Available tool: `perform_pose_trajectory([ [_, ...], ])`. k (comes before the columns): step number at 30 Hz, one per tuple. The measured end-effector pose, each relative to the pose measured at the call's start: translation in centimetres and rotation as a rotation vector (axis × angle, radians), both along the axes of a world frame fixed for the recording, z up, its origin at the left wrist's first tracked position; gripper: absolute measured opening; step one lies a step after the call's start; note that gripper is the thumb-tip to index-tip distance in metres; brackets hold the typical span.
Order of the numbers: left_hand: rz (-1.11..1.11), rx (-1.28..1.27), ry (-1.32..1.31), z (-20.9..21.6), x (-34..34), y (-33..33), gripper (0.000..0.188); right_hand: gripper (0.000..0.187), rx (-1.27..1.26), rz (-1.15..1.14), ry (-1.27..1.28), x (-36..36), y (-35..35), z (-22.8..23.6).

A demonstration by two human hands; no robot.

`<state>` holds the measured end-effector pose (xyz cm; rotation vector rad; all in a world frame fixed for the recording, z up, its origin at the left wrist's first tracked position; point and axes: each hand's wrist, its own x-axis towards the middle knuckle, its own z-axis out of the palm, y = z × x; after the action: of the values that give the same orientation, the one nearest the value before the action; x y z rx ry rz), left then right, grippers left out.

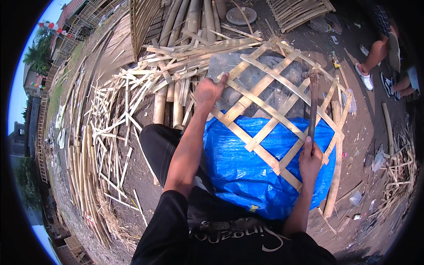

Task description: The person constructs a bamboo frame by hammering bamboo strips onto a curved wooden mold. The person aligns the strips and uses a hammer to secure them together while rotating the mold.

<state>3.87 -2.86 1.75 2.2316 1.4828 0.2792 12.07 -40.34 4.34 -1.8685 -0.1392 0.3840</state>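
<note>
A lattice of crossed split-bamboo strips lies tilted in front of me, over a blue tarp and a grey sheet. My left hand is closed at the lattice's left edge, thumb against a strip end. My right hand is wrapped round the lower handle of a hammer. The hammer's rusty head points away from me, above the right part of the lattice. Whether the head touches a strip I cannot tell.
Loose split strips heap to the left and ahead, beside thick bamboo poles. Thin poles lie far left. One pole runs along the tarp's right side. Other people's legs show at upper right. Brushwood lies far right.
</note>
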Motion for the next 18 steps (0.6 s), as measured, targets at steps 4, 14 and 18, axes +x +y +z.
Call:
perform_pose_trajectory([
  [4,-0.013,-0.058,0.028,2.8,-0.2,-1.1,0.089,0.043,-0.104,-0.097,-0.139,1.4,-2.8,3.3],
  [14,0.035,-0.094,-0.324,2.1,-4.2,-1.8,0.080,0.040,-0.278,-0.419,-0.145,4.8,-8.9,-0.7],
  [18,0.112,-0.123,-0.264,1.2,-5.4,-1.5,0.080,0.033,-0.148,-0.403,0.103,4.8,-11.5,-0.9],
])
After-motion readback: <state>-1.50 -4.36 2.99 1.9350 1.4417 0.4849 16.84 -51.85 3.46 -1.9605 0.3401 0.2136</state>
